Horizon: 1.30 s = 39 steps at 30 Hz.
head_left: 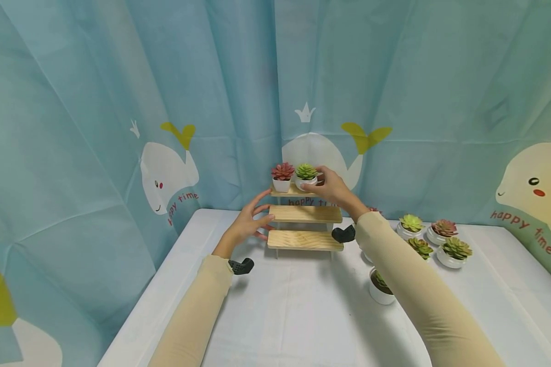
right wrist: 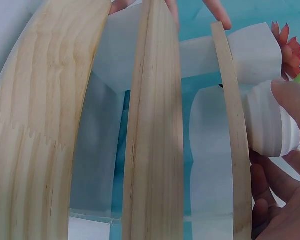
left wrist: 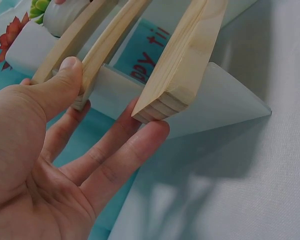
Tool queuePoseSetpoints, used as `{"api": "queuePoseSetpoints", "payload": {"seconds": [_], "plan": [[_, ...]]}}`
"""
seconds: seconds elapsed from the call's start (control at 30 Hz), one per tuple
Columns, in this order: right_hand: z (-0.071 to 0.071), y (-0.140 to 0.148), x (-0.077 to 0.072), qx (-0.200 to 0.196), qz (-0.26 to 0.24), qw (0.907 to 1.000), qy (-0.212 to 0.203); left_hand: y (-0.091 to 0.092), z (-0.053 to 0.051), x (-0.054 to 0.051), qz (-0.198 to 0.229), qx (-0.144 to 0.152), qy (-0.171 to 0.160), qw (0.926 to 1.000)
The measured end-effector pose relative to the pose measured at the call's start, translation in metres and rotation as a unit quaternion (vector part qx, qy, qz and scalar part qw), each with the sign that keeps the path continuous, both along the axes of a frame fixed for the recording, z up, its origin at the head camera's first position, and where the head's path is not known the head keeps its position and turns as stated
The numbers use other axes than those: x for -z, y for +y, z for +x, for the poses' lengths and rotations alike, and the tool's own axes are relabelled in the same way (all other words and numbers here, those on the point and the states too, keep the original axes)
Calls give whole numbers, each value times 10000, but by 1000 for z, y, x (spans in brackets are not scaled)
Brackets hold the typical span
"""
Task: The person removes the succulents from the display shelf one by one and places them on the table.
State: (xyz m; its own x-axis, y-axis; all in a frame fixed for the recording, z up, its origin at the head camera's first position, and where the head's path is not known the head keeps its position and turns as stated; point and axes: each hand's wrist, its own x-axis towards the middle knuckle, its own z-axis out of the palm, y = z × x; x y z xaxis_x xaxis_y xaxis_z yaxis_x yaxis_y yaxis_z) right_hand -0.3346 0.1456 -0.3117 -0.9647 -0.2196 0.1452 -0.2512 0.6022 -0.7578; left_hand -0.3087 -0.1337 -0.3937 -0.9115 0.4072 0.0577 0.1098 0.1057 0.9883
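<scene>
A three-tier wooden shelf stand (head_left: 305,214) with translucent side supports stands on the table. My right hand (head_left: 331,186) grips a white pot holding a green succulent (head_left: 306,172), at the top board. In the right wrist view that white pot (right wrist: 270,120) is beside the top board, with the thumb on one side and fingers below. Left of it, a red succulent (head_left: 282,172) in a squarish white pot sits on the top board. My left hand (head_left: 245,223) spreads its fingers along the stand's left end; in the left wrist view, fingertips (left wrist: 155,132) touch the lowest board's end and the thumb rests at the middle board.
On the table's right side stand several potted succulents, among them a yellow-green one (head_left: 411,223), a reddish one (head_left: 443,229) and a green one (head_left: 456,248). The right sleeve (head_left: 413,285) partly covers another white pot (head_left: 380,293). A blue curtain (head_left: 239,102) hangs behind the table.
</scene>
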Motion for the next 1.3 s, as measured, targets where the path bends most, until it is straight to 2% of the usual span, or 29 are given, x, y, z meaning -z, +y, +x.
{"api": "queuePoseSetpoints", "payload": {"seconds": [0.4, 0.73, 1.3], "plan": [[3, 3, 3, 187, 18, 9994, 281, 0, 0, 1, 13, 49, -7, 10000], [6, 8, -1, 225, -26, 9989, 422, 0, 0, 0, -14, 84, 8, 10000], [18, 20, -10, -41, -4, 9983, 588, -1, -2, 0, -17, 41, -72, 10000]]}}
